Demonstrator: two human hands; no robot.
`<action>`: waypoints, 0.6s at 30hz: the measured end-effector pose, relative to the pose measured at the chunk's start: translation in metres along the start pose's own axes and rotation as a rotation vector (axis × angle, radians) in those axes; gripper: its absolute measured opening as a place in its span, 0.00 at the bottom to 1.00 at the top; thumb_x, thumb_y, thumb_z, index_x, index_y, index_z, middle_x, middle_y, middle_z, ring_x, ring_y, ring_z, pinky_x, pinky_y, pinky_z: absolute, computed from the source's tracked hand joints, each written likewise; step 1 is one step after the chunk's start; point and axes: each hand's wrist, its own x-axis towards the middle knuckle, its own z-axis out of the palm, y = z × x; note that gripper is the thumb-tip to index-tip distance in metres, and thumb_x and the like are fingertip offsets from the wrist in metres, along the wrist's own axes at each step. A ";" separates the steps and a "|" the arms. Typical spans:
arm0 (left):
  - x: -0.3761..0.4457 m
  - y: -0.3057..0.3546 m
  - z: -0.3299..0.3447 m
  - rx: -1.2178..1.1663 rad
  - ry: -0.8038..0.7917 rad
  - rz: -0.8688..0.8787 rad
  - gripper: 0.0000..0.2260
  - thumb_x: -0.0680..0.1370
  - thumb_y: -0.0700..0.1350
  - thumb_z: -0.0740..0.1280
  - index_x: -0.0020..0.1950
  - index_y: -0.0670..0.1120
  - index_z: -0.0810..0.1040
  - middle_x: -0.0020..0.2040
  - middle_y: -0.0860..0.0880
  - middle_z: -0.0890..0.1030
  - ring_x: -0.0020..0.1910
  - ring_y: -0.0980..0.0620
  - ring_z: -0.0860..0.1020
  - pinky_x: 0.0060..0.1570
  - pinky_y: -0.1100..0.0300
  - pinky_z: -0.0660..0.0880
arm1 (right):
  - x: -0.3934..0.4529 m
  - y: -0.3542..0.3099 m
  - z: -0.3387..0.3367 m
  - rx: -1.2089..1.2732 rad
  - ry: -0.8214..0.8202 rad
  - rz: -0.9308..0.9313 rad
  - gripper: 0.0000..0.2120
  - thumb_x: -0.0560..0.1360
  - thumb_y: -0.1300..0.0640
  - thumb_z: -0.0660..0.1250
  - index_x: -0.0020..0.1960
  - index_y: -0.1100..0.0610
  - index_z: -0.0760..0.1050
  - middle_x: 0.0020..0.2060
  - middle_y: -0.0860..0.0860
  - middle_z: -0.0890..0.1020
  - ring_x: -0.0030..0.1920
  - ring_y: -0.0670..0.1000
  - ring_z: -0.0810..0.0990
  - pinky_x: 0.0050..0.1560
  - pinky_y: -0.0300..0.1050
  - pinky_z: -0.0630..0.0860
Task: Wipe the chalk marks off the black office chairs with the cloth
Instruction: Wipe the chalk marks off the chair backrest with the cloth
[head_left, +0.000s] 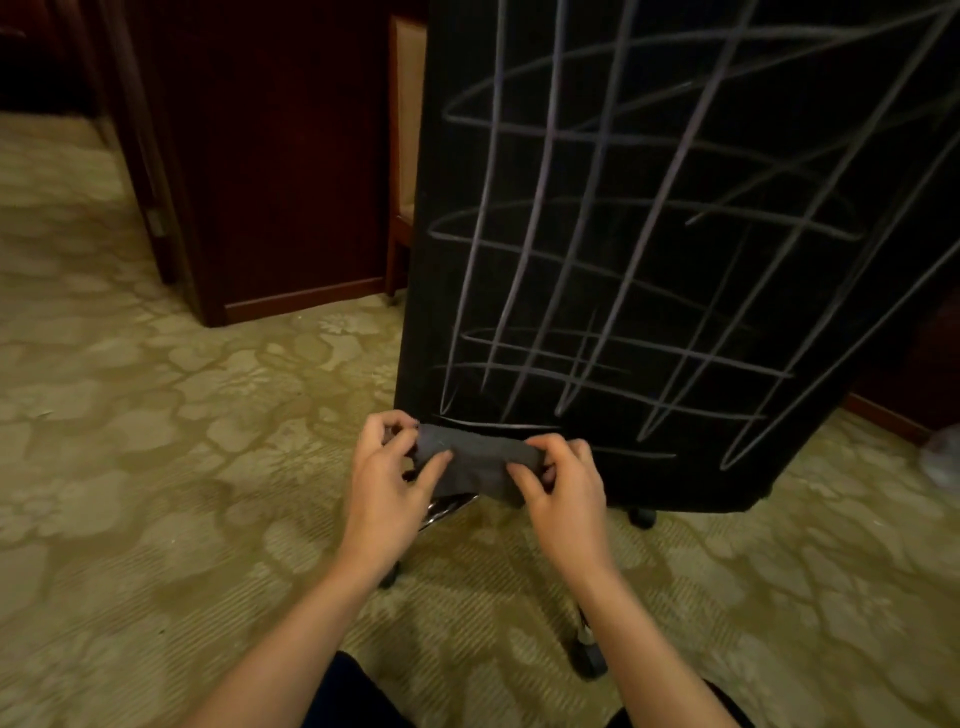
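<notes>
The tall back of a black office chair (649, 234) fills the upper right of the head view, covered with a grid of white chalk marks (587, 291). In front of its lower edge I hold a small grey cloth (478, 460) stretched between both hands. My left hand (392, 478) pinches the cloth's left end with thumb and fingers. My right hand (561, 483) pinches its right end. The cloth hangs just in front of the chair back; whether it touches the fabric cannot be told.
Patterned beige carpet (156, 415) covers the floor. The chair's castors (589, 657) and chrome base (441, 512) stand just below my hands. A dark wooden cabinet (280, 182) and a beige upholstered chair (405, 156) stand behind on the left. A wooden skirting (883, 415) runs at right.
</notes>
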 end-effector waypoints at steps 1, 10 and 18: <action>0.000 -0.001 0.000 -0.049 -0.009 -0.015 0.08 0.75 0.43 0.75 0.51 0.44 0.81 0.56 0.55 0.73 0.53 0.60 0.74 0.50 0.78 0.67 | 0.002 0.002 0.003 0.009 -0.005 0.014 0.09 0.77 0.53 0.69 0.55 0.45 0.74 0.50 0.42 0.70 0.46 0.36 0.72 0.44 0.27 0.71; 0.022 -0.035 0.016 -0.228 -0.140 -0.196 0.09 0.75 0.43 0.74 0.45 0.54 0.76 0.38 0.52 0.82 0.35 0.56 0.80 0.34 0.60 0.77 | 0.023 0.013 0.051 0.229 0.074 0.271 0.08 0.76 0.55 0.71 0.51 0.45 0.74 0.47 0.44 0.81 0.49 0.42 0.80 0.53 0.45 0.80; 0.048 -0.049 0.022 -0.247 -0.043 -0.279 0.11 0.77 0.43 0.73 0.49 0.56 0.73 0.44 0.51 0.79 0.40 0.52 0.82 0.39 0.57 0.81 | 0.040 0.010 0.086 0.154 0.301 0.393 0.07 0.77 0.52 0.70 0.53 0.52 0.78 0.43 0.48 0.79 0.42 0.46 0.80 0.48 0.51 0.80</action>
